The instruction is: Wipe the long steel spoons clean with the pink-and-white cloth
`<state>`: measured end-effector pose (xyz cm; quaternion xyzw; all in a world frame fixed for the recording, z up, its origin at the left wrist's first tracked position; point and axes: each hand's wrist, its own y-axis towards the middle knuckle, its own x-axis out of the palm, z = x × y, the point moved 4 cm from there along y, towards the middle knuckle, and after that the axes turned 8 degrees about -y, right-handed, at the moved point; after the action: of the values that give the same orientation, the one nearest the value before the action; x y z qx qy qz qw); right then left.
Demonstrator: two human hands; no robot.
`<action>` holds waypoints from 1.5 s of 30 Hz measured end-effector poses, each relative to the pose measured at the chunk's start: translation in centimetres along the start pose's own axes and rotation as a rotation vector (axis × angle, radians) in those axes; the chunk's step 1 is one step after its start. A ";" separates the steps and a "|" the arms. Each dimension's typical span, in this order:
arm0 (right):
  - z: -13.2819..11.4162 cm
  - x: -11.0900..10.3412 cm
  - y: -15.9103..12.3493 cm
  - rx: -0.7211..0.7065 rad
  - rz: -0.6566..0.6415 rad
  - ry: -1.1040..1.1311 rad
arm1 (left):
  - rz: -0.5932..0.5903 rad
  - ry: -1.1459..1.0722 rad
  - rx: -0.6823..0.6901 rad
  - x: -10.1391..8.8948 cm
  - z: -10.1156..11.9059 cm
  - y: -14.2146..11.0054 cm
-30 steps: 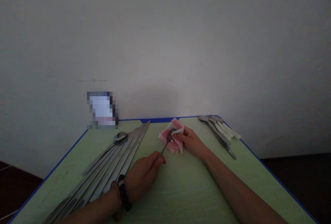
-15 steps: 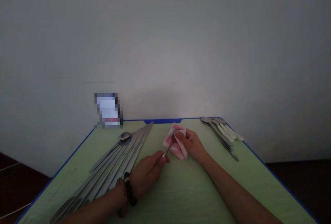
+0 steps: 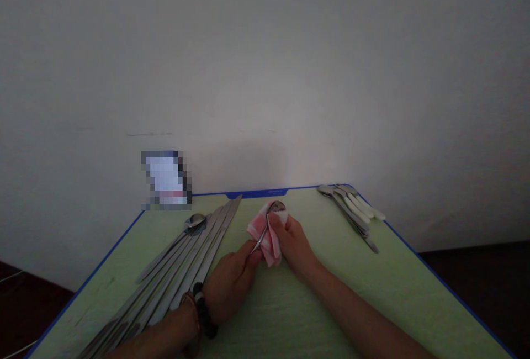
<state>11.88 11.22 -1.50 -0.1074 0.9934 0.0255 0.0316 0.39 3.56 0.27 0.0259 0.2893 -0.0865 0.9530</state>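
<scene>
Above the middle of the table, my left hand (image 3: 236,276) grips the handle of a metal spoon (image 3: 261,237). The spoon tilts up and away, its bowl at the far end. A pink and white cloth (image 3: 271,246) lies around and under the upper part of the spoon. My right hand (image 3: 292,237) is closed on the cloth, its thumb pressing just below the bowl. Part of the bowl shows above the cloth. The fingers behind the cloth are hidden.
Left of my hands lie several table knives (image 3: 202,248) and a few spoons (image 3: 195,221). A pile of spoons (image 3: 348,210), some with white handles (image 3: 364,209), sits at the far right. A blurred-out screen (image 3: 165,177) leans at the back left of the green table (image 3: 314,320).
Both hands have shifted slightly left with the spoon and cloth. More of the spoon's bowl now shows above the cloth. The whole view has moved a little.
</scene>
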 end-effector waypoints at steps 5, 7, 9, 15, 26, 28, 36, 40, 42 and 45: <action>-0.7 -1.5 1.2 -0.156 -0.051 -0.182 | 0.009 0.013 -0.038 0.1 0.0 -0.3; -0.8 -2.1 1.7 -0.218 -0.057 -0.258 | 0.010 0.032 -0.048 0.0 0.0 -0.3; -0.8 -2.5 2.1 -0.252 -0.066 -0.312 | 0.016 0.048 -0.049 0.0 0.0 -0.3; -0.8 -2.8 2.1 -0.280 -0.028 -0.385 | 0.010 0.034 -0.035 0.0 -0.1 -0.1; -0.8 -2.5 1.7 -0.269 0.003 -0.421 | -0.021 0.025 -0.027 0.2 -0.5 -0.4; -0.7 -2.5 1.7 -0.269 0.000 -0.423 | -0.025 0.040 -0.035 0.2 -0.3 -0.4; -0.7 -2.4 1.7 -0.268 -0.022 -0.409 | -0.024 0.093 -0.037 0.2 -0.1 -0.3; -0.7 -2.4 1.8 -0.280 -0.013 -0.420 | -0.036 0.099 -0.037 0.3 -0.1 -0.3; -0.7 -2.5 1.8 -0.263 -0.006 -0.434 | -0.042 0.106 -0.037 0.3 0.0 -0.3; -0.8 -2.4 1.7 -0.268 -0.007 -0.432 | -0.040 0.112 -0.035 0.3 0.0 -0.4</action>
<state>13.81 13.38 -0.51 -0.1061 0.9510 0.1790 0.2285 0.55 3.17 0.11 0.0085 0.3444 -0.0987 0.9336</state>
